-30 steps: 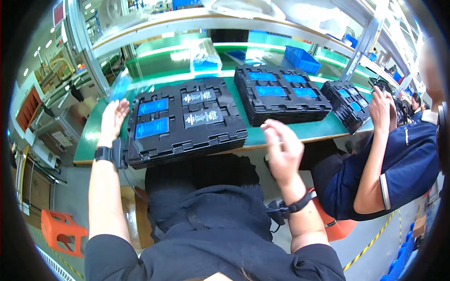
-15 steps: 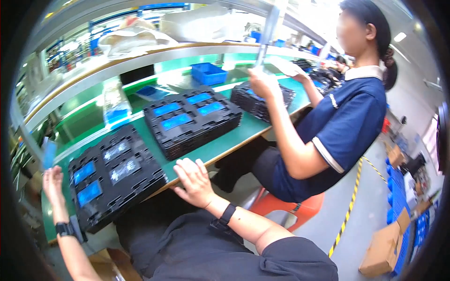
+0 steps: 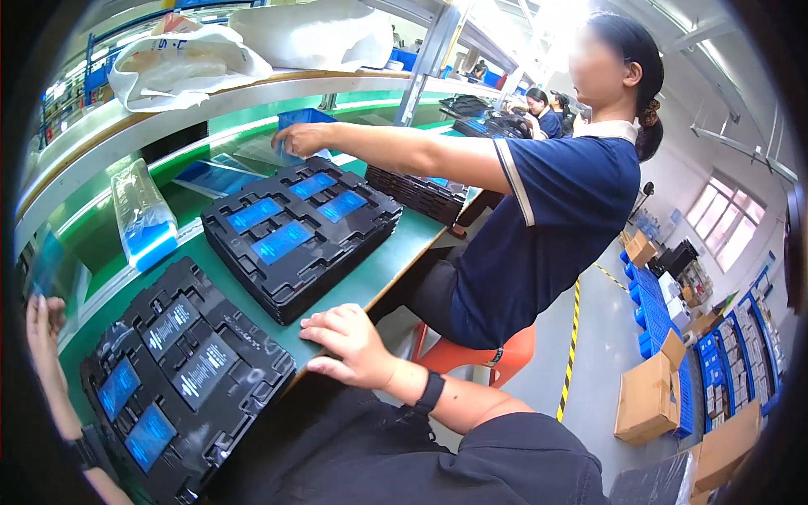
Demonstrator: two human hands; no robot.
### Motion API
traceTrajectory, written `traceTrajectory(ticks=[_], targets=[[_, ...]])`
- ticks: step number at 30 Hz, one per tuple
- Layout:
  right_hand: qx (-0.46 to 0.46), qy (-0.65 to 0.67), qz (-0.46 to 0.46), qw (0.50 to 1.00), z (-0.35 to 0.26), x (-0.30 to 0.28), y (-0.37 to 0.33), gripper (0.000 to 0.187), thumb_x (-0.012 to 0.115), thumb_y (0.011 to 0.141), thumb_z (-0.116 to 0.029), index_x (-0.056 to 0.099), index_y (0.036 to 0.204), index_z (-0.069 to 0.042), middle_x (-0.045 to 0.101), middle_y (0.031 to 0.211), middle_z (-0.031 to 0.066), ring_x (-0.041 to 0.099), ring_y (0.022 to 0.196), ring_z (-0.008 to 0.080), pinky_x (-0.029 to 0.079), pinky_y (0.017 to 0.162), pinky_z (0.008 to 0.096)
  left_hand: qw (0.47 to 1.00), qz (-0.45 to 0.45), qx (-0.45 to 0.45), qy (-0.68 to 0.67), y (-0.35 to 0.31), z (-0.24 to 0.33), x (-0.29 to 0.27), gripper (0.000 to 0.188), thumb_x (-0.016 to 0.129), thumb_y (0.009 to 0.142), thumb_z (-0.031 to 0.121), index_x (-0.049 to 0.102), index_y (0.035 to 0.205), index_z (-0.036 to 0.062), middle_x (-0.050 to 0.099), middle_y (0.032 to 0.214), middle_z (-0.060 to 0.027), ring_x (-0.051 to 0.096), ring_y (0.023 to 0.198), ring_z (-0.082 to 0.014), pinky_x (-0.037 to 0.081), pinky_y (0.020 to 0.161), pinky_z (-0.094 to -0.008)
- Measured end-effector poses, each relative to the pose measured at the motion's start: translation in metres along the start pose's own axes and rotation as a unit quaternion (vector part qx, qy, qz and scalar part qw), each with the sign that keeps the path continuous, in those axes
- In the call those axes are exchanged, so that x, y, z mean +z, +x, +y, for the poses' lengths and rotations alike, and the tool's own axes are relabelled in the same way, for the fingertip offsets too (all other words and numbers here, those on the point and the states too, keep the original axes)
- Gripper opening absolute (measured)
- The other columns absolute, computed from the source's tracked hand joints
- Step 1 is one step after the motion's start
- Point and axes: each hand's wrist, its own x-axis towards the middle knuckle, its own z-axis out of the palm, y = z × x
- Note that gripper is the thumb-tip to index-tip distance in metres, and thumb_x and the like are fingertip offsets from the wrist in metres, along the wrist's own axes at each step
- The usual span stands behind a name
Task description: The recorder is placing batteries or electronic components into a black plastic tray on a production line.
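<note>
At the far left edge, my left hand (image 3: 45,324) has its fingers closed on a see-through, blue-tinted plastic film (image 3: 57,269), blurred, raised beside the nearest black tray (image 3: 227,412). That tray has several flat rectangular pieces in its pockets: two blue-faced ones (image 3: 151,435) and two dark grey ones (image 3: 204,370) with white print. My right hand (image 3: 349,345) rests at the bench edge, right of this tray, fingers extended with the thumb apart, holding nothing visible. Beyond it stands a stack of black trays (image 3: 303,278), its top pockets holding blue-faced pieces (image 3: 284,242).
A co-worker in a navy shirt (image 3: 555,236) sits to the right, arm reaching over the stack to a blue bin (image 3: 303,118). A clear bag with blue sheets (image 3: 143,215) lies behind the trays. White bags (image 3: 181,63) fill the shelf. A carton (image 3: 648,396) stands right.
My view has shifted, and the trays appear lower and further left. The co-worker's arm has stretched leftward toward the blue bin. My left hand still holds the film; my right stays by the bench edge.
</note>
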Motion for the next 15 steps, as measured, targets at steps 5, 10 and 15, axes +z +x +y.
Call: traceTrajectory(ticks=[5, 10, 15], targets=[[0.032, 0.134, -0.088, 0.986, -0.012, -0.047, 0.072, 0.019, 0.065, 0.081, -0.022, 0.061, 0.078, -0.004, 0.059, 0.074, 0.0085, 0.058, 0.068, 0.0256, 0.046, 0.061, 0.0339, 0.981, -0.169, -0.049, 0.085, -0.051, 0.008, 0.031, 0.017, 0.047, 0.094, 0.021, 0.054, 0.096, 0.0058, 0.058, 0.079, -0.0006, 0.051, 0.073, -0.0046, 0.040, 0.069, -0.0197], [-0.088, 0.364, -0.128, 0.919, -0.061, -0.074, 0.152, 0.023, 0.064, 0.082, -0.024, 0.061, 0.079, -0.002, 0.060, 0.071, 0.0092, 0.058, 0.063, 0.0234, 0.045, 0.058, 0.0305, 0.988, -0.126, -0.054, 0.073, -0.064, 0.019, 0.037, 0.018, 0.049, 0.094, 0.018, 0.054, 0.102, 0.0031, 0.059, 0.083, -0.0025, 0.053, 0.077, -0.0068, 0.041, 0.075, -0.0212], [-0.144, 0.295, -0.067, 0.942, -0.077, 0.012, 0.209, 0.048, 0.069, 0.071, -0.024, 0.050, 0.108, 0.002, 0.052, 0.098, 0.0180, 0.052, 0.093, 0.0328, 0.043, 0.080, 0.0390, 0.989, -0.091, 0.010, 0.117, -0.061, 0.004, 0.021, 0.029, 0.049, 0.094, 0.017, 0.051, 0.119, 0.0010, 0.059, 0.094, -0.0058, 0.056, 0.088, -0.0114, 0.042, 0.086, -0.0261]])
